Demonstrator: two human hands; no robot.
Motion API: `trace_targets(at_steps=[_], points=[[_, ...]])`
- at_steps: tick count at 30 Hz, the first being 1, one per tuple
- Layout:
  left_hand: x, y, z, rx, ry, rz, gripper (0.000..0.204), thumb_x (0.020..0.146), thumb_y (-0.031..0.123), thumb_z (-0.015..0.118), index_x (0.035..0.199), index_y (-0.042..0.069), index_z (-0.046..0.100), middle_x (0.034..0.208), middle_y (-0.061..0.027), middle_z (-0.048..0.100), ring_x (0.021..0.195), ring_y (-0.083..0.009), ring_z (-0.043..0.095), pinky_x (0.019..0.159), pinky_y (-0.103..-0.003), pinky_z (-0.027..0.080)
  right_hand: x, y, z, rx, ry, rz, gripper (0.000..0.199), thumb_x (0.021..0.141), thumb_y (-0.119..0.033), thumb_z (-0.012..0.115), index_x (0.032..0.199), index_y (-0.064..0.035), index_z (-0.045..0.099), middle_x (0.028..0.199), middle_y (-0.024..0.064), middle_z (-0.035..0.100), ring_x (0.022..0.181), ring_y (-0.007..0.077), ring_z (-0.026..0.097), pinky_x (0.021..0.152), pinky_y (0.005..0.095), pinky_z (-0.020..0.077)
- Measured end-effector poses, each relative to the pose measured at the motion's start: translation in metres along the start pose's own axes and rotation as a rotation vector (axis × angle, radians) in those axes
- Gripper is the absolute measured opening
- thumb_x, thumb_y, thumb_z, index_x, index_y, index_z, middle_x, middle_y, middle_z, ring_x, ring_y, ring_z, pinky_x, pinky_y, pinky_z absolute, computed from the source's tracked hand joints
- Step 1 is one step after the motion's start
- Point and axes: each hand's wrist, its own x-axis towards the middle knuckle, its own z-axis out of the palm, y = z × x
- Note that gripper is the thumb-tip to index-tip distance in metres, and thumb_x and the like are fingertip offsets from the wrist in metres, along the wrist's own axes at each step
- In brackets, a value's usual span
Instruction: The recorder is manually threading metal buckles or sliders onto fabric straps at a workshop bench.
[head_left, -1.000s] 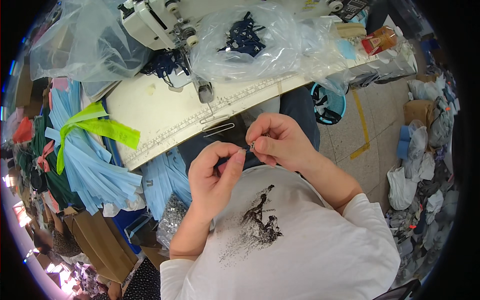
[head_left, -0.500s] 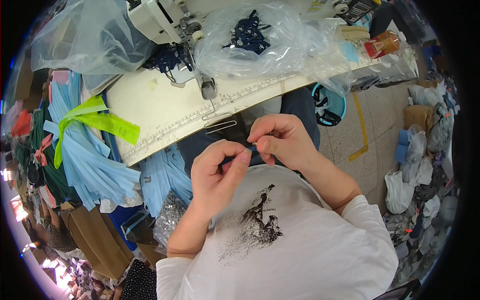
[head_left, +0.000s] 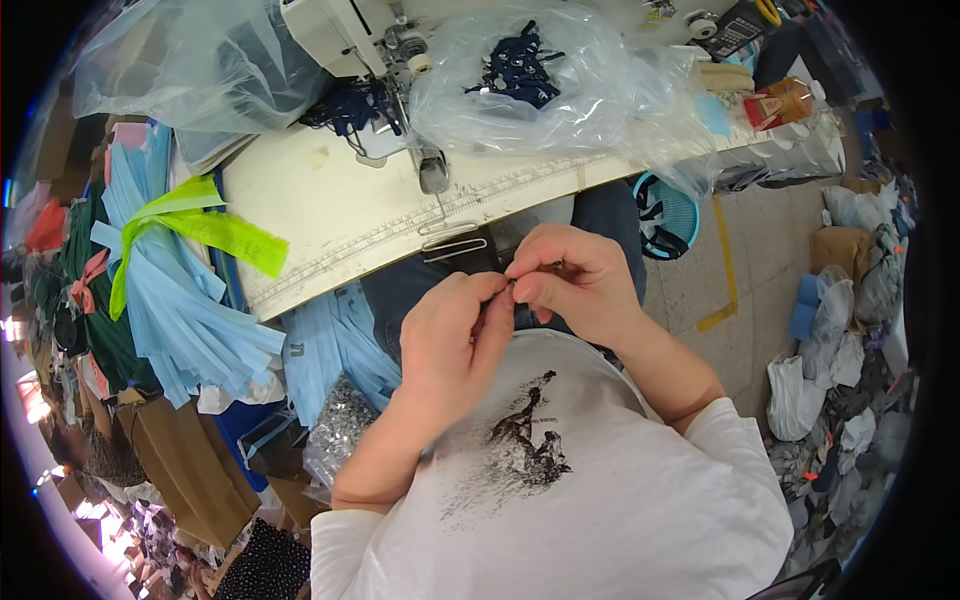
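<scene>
Above my lap, just off the table's front edge, my two hands meet with their fingertips touching. My left hand (head_left: 450, 335) is closed, thumb and forefinger pinched together. My right hand (head_left: 585, 285) pinches from the other side, its other fingers curled. Between the fingertips is a small dark piece (head_left: 512, 284), mostly hidden and too small to name. Beyond the hands, bent metal wire loops (head_left: 455, 245) stick out at the table edge. A white sewing machine (head_left: 330, 30) stands behind, with navy straps (head_left: 355, 108) beside its needle area.
A see-through plastic bag (head_left: 590, 110) holding a navy strap pile (head_left: 520, 65) lies on the white table (head_left: 320, 215). Light-blue fabric strips (head_left: 185, 310) with a lime strip (head_left: 200, 225) hang at left. A blue basket (head_left: 682, 215) stands on the floor; a bottle (head_left: 785, 103) lies at right.
My left hand has moved right and closer to my right hand, so the fingertips now touch. The blue bit seen between them is now mostly covered. The view has shifted slightly.
</scene>
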Motion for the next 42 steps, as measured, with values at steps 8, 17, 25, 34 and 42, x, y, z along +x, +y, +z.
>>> trace_targets(at_steps=[8,17,25,34,42], points=[[0.002,-0.005,0.0,0.134,0.005,0.169,0.015,0.08,-0.002,0.066,0.094,0.001,0.061,0.067,-0.0062,0.049,0.052,-0.0182,0.045,0.046,-0.03,0.035,0.002,-0.001,-0.004,-0.008,0.022,0.117,0.008,0.085,-0.005,0.068,0.092,-0.001,0.066,0.081,0.0016,0.064,0.062,0.0045,0.057,0.05,0.0187,0.0459],[0.003,-0.004,-0.004,0.158,0.03,0.217,0.01,0.08,-0.002,0.065,0.089,0.001,0.061,0.064,-0.0069,0.047,0.054,-0.0207,0.044,0.048,-0.032,0.034,0.001,0.002,-0.006,0.017,-0.054,0.036,0.015,0.087,-0.003,0.064,0.102,-0.0011,0.067,0.087,0.0032,0.062,0.065,0.0061,0.058,0.052,0.019,0.0463],[0.002,-0.003,-0.006,0.179,0.038,0.234,0.008,0.081,-0.001,0.064,0.088,0.001,0.061,0.064,-0.0064,0.046,0.054,-0.0203,0.043,0.048,-0.032,0.034,-0.001,0.001,-0.01,-0.023,-0.105,-0.016,0.02,0.088,-0.001,0.064,0.107,-0.0022,0.065,0.097,0.0029,0.059,0.084,0.0075,0.057,0.07,0.0206,0.0483],[0.001,-0.001,-0.009,0.182,-0.005,0.182,0.013,0.078,0.001,0.066,0.09,0.002,0.061,0.068,-0.0092,0.048,0.06,-0.0261,0.051,0.053,-0.035,0.041,0.0,0.004,-0.008,-0.072,-0.112,-0.084,0.021,0.085,0.001,0.065,0.106,-0.0026,0.066,0.096,0.0033,0.059,0.083,0.0091,0.056,0.069,0.0219,0.0457],[0.003,-0.003,-0.006,0.197,-0.004,0.199,0.012,0.08,0.001,0.065,0.091,0.002,0.06,0.069,-0.0094,0.048,0.06,-0.0269,0.05,0.054,-0.036,0.041,0.005,0.003,-0.011,-0.353,-0.097,-0.284,0.023,0.081,0.003,0.068,0.103,-0.0026,0.068,0.09,0.0055,0.061,0.08,0.0143,0.059,0.067,0.0239,0.0463]])
